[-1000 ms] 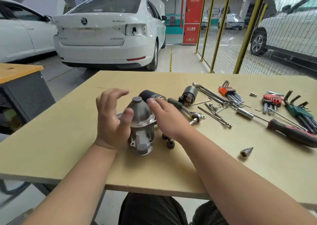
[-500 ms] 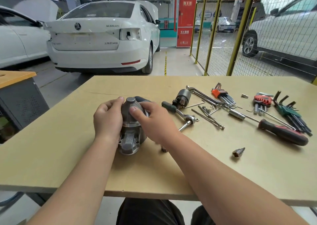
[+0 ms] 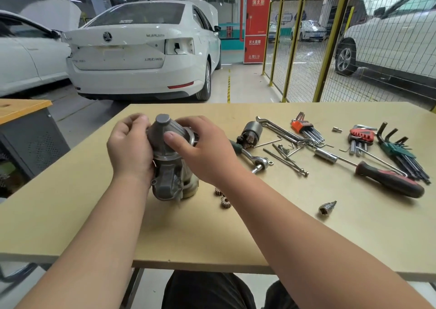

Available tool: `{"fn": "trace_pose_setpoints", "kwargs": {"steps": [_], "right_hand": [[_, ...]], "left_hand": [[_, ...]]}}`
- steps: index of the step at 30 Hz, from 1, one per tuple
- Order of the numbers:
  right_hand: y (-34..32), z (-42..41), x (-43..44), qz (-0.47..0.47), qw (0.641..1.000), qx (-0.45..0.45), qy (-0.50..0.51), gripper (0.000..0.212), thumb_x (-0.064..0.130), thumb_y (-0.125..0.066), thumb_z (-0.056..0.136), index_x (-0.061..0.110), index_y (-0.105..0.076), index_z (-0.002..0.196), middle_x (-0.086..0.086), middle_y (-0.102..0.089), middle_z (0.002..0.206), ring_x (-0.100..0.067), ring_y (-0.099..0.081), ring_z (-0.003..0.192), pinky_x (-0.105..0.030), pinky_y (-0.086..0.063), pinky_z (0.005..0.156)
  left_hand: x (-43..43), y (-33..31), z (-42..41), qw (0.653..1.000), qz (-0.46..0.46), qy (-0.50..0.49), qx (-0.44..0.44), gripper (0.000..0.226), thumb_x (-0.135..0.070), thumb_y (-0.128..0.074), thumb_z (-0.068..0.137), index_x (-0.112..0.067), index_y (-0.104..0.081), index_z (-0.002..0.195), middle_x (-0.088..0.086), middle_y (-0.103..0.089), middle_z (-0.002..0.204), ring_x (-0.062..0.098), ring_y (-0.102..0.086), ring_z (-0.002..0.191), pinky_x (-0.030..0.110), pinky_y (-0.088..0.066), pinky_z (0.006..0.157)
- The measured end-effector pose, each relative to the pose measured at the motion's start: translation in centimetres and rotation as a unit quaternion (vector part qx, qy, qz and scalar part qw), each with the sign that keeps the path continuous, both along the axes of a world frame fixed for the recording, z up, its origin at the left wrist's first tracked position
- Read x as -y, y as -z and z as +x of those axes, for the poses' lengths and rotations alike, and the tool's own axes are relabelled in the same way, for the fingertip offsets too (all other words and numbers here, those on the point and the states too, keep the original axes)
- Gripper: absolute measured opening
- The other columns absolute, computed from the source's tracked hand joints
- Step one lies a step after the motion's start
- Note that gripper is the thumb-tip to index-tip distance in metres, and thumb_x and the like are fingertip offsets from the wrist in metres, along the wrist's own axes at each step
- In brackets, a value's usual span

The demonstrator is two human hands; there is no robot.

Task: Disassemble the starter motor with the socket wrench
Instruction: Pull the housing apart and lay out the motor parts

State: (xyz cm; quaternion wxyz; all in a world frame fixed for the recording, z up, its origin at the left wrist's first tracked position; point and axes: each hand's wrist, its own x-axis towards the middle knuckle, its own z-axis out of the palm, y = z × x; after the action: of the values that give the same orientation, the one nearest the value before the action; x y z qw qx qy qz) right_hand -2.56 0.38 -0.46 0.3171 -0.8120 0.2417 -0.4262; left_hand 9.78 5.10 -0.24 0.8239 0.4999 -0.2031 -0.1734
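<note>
I see a garage bay, a white car (image 3: 141,49) parked beyond the tan table (image 3: 306,238). My left hand (image 3: 131,150) grips the left side of the starter motor (image 3: 168,167), fingers (image 3: 139,120) curled by its cap. My right hand (image 3: 203,153) wraps the right side, thumb pressed on the grey cone. The motor stands nose-up, left of centre on the table. The socket wrench (image 3: 253,159) lies just right of it, apart from both hands.
</note>
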Motion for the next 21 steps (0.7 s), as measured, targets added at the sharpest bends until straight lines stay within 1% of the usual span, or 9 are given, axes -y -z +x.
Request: {"fn": "trace_pose_setpoints", "kwargs": {"steps": [4, 7, 9, 11, 13, 15, 17, 19, 21], "right_hand": [[-0.5, -0.2, 0.0, 0.006, 0.998, -0.032, -0.056, 0.050, 0.043, -0.058, 0.090, 0.019, -0.049, 0.133, 0.003, -0.054, 0.132, -0.006, -0.053, 0.111, -0.022, -0.043, 0.091], [-0.1, -1.5, 1.1, 0.063, 0.997, -0.034, -0.033, 0.046, 0.040, -0.055, 0.093, 0.019, -0.047, 0.133, 0.007, -0.057, 0.129, -0.002, -0.055, 0.102, -0.019, -0.047, 0.084], [0.7, -2.5, 2.1, 0.074, 0.995, -0.060, 0.004, 0.042, 0.039, -0.052, 0.094, 0.019, -0.049, 0.131, 0.007, -0.059, 0.126, -0.003, -0.056, 0.100, -0.020, -0.047, 0.079], [1.5, -3.3, 2.6, 0.070, 0.993, -0.094, 0.025, 0.041, 0.039, -0.051, 0.095, 0.020, -0.050, 0.131, 0.005, -0.061, 0.125, -0.006, -0.058, 0.099, -0.019, -0.045, 0.074], [2.2, -3.6, 2.6, 0.054, 0.990, -0.128, 0.027, 0.039, 0.037, -0.050, 0.095, 0.020, -0.051, 0.130, 0.005, -0.062, 0.122, -0.006, -0.057, 0.096, -0.019, -0.043, 0.075], [2.6, -3.4, 2.1, 0.031, 0.987, -0.157, 0.013, 0.035, 0.035, -0.051, 0.093, 0.022, -0.053, 0.126, 0.005, -0.063, 0.119, -0.008, -0.058, 0.097, -0.024, -0.046, 0.080], [2.8, -2.8, 1.4, -0.004, 0.983, -0.186, 0.000, 0.032, 0.035, -0.052, 0.092, 0.023, -0.055, 0.122, 0.004, -0.064, 0.117, -0.012, -0.060, 0.101, -0.031, -0.049, 0.085], [2.7, -1.7, 0.9, -0.020, 0.981, -0.195, -0.013, 0.033, 0.035, -0.054, 0.090, 0.021, -0.055, 0.121, 0.003, -0.064, 0.116, -0.016, -0.059, 0.102, -0.032, -0.048, 0.087], [2.4, 0.1, 0.5, -0.031, 0.979, -0.200, -0.015, 0.039, 0.037, -0.055, 0.089, 0.019, -0.053, 0.124, 0.003, -0.063, 0.118, -0.016, -0.059, 0.104, -0.027, -0.045, 0.082]], "left_hand": [[-1.1, -0.4, 1.8, 0.990, 0.016, 0.007, -0.138, 0.014, -0.010, -0.057, 0.084, -0.014, -0.063, 0.096, 0.009, -0.065, 0.084, 0.021, -0.065, 0.070, 0.028, -0.055, 0.057], [-2.4, -0.3, 3.8, 0.973, 0.025, 0.012, -0.229, 0.016, -0.017, -0.045, 0.093, -0.015, -0.055, 0.081, 0.004, -0.063, 0.066, 0.016, -0.060, 0.069, 0.015, -0.046, 0.050], [-3.1, -0.1, 5.4, 0.973, 0.044, 0.040, -0.223, 0.027, -0.019, -0.031, 0.097, -0.019, -0.051, 0.078, 0.001, -0.054, 0.061, 0.014, -0.055, 0.070, 0.012, -0.038, 0.070], [-4.0, 0.4, 6.7, 0.975, 0.052, 0.083, -0.199, 0.027, -0.017, -0.033, 0.094, -0.018, -0.051, 0.073, -0.003, -0.048, 0.056, 0.008, -0.048, 0.053, 0.005, -0.036, 0.063], [-5.1, 1.1, 7.8, 0.972, 0.029, 0.107, -0.206, 0.018, -0.016, -0.047, 0.086, -0.019, -0.056, 0.070, -0.005, -0.051, 0.066, 0.004, -0.049, 0.061, 0.008, -0.040, 0.068], [-5.9, 1.4, 8.7, 0.978, 0.007, 0.076, -0.193, 0.024, -0.018, -0.032, 0.095, -0.022, -0.052, 0.083, -0.004, -0.051, 0.081, 0.007, -0.047, 0.072, 0.013, -0.042, 0.071], [-6.3, 0.9, 10.2, 0.981, 0.025, 0.000, -0.194, 0.033, -0.018, -0.019, 0.100, -0.017, -0.051, 0.108, 0.004, -0.055, 0.104, 0.010, -0.049, 0.075, 0.012, -0.043, 0.053], [-6.5, 0.7, 11.4, 0.971, 0.041, -0.063, -0.228, 0.038, -0.023, -0.024, 0.101, -0.011, -0.044, 0.132, 0.011, -0.050, 0.132, 0.019, -0.056, 0.102, 0.012, -0.046, 0.062], [-6.2, 1.2, 11.5, 0.969, 0.061, -0.073, -0.229, 0.029, -0.020, -0.042, 0.095, -0.023, -0.066, 0.109, 0.006, -0.066, 0.102, 0.018, -0.062, 0.091, 0.020, -0.049, 0.063]]}}
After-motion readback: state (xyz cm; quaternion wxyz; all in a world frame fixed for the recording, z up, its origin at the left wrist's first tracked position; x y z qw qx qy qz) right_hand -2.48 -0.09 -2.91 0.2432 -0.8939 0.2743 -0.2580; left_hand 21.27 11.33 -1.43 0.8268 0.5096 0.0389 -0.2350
